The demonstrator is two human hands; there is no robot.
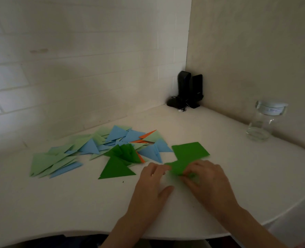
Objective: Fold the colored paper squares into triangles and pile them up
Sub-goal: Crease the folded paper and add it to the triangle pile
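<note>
A person sat at a white table [219,140] that stood in a corner between two pale walls. Both hands were busy with one dark green paper [177,169] lying on the table close to the front edge. The left hand [152,183] lay flat beside the paper, its fingers [157,170] straight and spread a little, the tips touching the paper's left edge and the thumb stretched out to the side. The right hand [206,178] was bent over the paper, and its fingers [189,176] were curled down and pinched the green sheet, which looked blurry there. Just behind the hands sat a small stack of dark green squares [191,151], touching the paper being worked on. To the left of the hands lay one dark green triangle [115,169], flat on the table. Behind it a few more dark green folded pieces [125,153] stood up a bit. Farther left and back was a big loose pile of triangles [87,145], light green and blue, with some orange ones [147,134] poking out near the back. On the right, near the wall, stood a clear glass jar [263,120] with a pale lid. Far back in the corner were two black things [188,90] standing up with a thin cord by them.
</note>
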